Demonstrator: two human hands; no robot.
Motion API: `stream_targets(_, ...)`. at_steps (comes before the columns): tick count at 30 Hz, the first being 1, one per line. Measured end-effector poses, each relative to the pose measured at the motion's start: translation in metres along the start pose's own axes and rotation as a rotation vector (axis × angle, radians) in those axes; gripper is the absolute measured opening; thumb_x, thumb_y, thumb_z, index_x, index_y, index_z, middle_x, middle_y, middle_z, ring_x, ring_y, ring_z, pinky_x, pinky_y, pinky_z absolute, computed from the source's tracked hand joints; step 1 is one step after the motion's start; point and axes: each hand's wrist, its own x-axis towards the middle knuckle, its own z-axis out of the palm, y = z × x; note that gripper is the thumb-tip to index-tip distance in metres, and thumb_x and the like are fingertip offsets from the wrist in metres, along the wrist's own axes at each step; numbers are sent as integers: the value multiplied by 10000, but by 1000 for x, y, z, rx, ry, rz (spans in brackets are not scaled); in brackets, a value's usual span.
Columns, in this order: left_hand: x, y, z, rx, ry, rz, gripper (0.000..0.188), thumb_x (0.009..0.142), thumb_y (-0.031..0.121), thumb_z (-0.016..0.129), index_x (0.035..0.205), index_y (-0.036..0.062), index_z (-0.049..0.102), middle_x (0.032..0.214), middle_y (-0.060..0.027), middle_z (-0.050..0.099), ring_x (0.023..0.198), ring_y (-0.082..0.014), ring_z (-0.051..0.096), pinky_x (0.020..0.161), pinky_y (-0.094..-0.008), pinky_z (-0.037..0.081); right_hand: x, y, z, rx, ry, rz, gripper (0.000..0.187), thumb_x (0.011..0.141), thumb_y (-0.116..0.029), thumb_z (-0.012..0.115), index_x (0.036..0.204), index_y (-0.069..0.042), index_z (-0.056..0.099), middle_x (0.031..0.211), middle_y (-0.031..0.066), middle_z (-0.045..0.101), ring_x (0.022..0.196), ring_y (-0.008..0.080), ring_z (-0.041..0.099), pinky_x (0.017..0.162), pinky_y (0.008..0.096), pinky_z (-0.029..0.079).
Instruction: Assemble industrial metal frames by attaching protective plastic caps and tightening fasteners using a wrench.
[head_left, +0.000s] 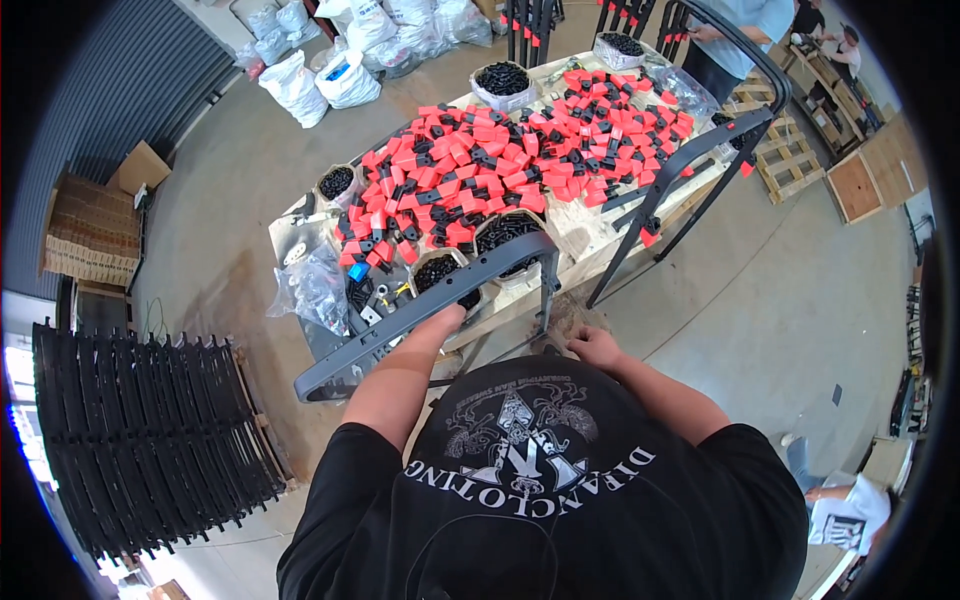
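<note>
A black bent-tube metal frame [430, 315] leans across the table's near left corner, its long bar sloping down to the left. My left hand [450, 318] reaches up against the underside of that bar, and the bar hides its fingers. To the right, my right hand [597, 347] is closed near the frame's lower end, thumb and fingers together; anything in it is too small to make out. Just beyond the bar stand a tub of small black parts [437, 268] and a second tub of black pieces [508, 238]. Red-and-black plastic end caps [450, 175] lie heaped on the table.
Another black frame [690, 150] stands at the table's right end. A clear plastic bag [312, 285] lies at the left corner. Stacked black frames [150, 440] fill the floor at left. White sacks [345, 78] sit beyond the table. Another person [735, 35] stands at the far right.
</note>
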Motion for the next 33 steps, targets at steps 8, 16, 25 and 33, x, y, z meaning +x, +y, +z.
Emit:
stream_targets(8,-11,-2,-36,-303,69,111,237,924,259,592,980,67,720,1014,-203,708,1009,-376,676,911,-450,540,2,-32,-4,236,-75,35,282,880,-321,703,936,-45,682,725,56,627,539,154,548,493,345,446)
stream_targets(16,-21,14,-28,11,-138,18,557,897,333,701,1359,49,573,1394,-248,565,1297,-407,542,1088,-478,445,15,-57,11,106,-134,-12,304,905,-311,684,1009,-25,685,802,84,667,657,179,610,597,357,504)
stream_targets(25,17,-22,37,-25,42,5,408,974,230,582,1345,62,585,1391,-246,570,1301,-406,543,1082,-479,453,11,-34,9,-26,-118,-40,303,886,-316,696,909,-15,690,800,59,668,711,151,627,682,326,513)
stream_targets(33,-40,32,-29,-105,-20,253,409,1010,332,546,1282,34,618,1256,-230,651,1160,-395,628,992,-479,496,19,-37,0,575,-330,111,337,953,-385,658,1030,-57,660,796,38,617,689,183,579,634,346,471)
